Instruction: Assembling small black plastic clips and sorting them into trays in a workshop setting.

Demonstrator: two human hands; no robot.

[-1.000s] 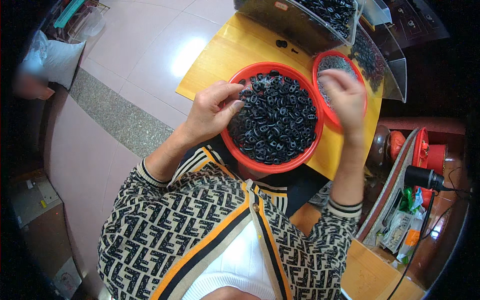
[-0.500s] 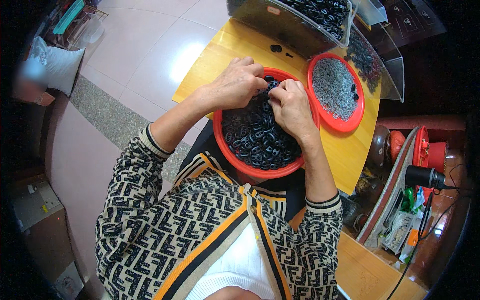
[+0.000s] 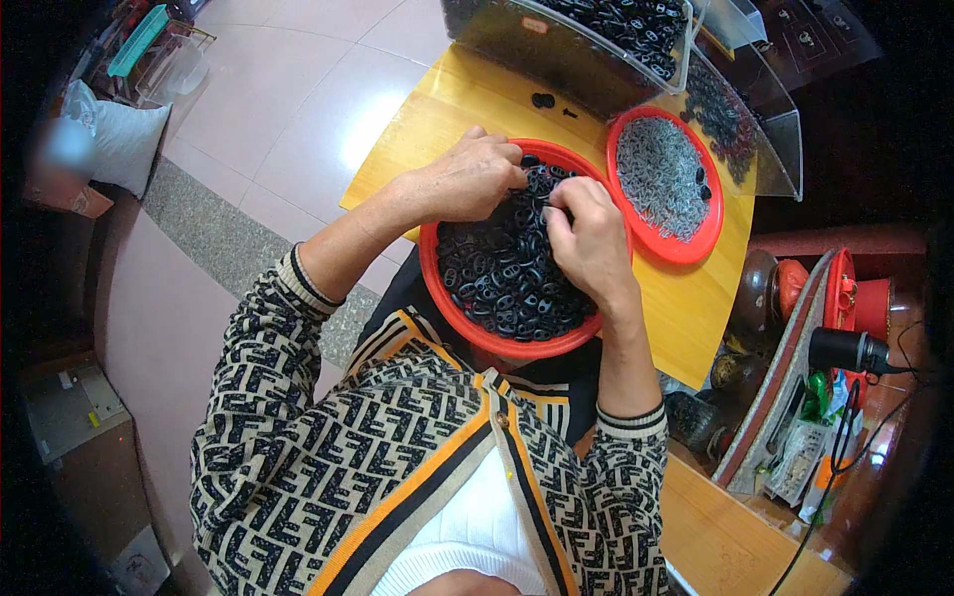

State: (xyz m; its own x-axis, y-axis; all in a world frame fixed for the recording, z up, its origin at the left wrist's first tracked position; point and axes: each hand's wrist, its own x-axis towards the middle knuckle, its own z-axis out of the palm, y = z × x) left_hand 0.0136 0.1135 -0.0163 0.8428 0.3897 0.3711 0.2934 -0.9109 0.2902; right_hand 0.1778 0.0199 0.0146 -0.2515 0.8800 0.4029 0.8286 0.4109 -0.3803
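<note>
A round red basin sits at my lap against the table's edge, filled with small black oval plastic pieces that have two holes each. Over its far left part is my left hand, fingers bent into a pinch; whatever lies between them is too small to name. My right hand hangs over the basin's right side, thumb and index curled close together, their tips by the black pieces. What it pinches, if anything, I cannot make out. To the right lies a red oval tray of small silvery pins.
Two loose black pieces rest on the yellow table. Behind stands a clear bin of black parts, with another clear container at its right. A crowded shelf with a black cylinder and cables is at far right.
My right hand has moved slightly right and down, away from my left hand, so the gap between them is wider. My left hand stays nearly in place.
</note>
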